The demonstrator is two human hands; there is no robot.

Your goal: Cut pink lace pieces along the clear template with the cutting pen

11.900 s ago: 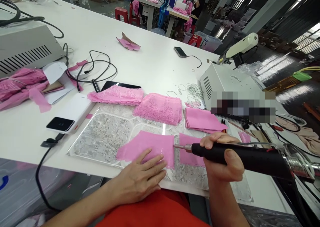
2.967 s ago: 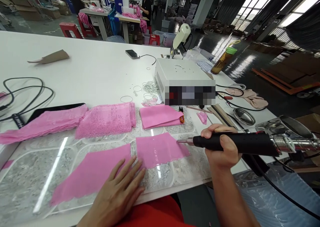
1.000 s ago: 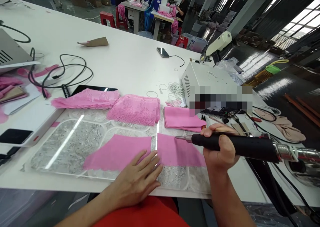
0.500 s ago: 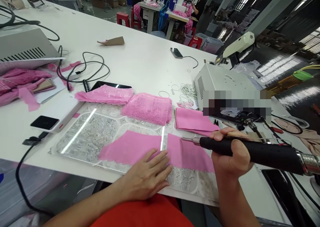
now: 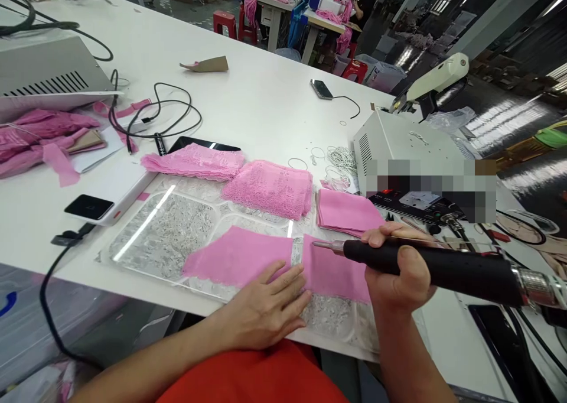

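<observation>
My right hand (image 5: pixel 401 267) is wrapped round the black handle of an ultrasonic welding pen (image 5: pixel 460 270), its metal tip pointing left. That tip is over the right pink fabric piece (image 5: pixel 332 279), close to its left edge; whether it touches the cloth I cannot tell. With fingers stretched out, my left hand (image 5: pixel 270 308) lies flat at the lower edge of the left pink fabric piece (image 5: pixel 243 252), its fingertips reaching across the narrow gap between the pieces. Both pieces lie on a clear patterned mat (image 5: pixel 159 231).
Behind the mat lie pink lace stacks (image 5: pixel 270 184) and a folded pink fabric stack (image 5: pixel 348 208). A grey control box (image 5: pixel 398 140) stands at right, a cord coil (image 5: pixel 341 158) beside it. At left are a white box (image 5: pixel 115 196) and a black cable (image 5: pixel 46 296).
My right hand has brought the pen's tip left, nearer the right piece's edge. My left hand stays on the cloth. The whole view has shifted slightly.
</observation>
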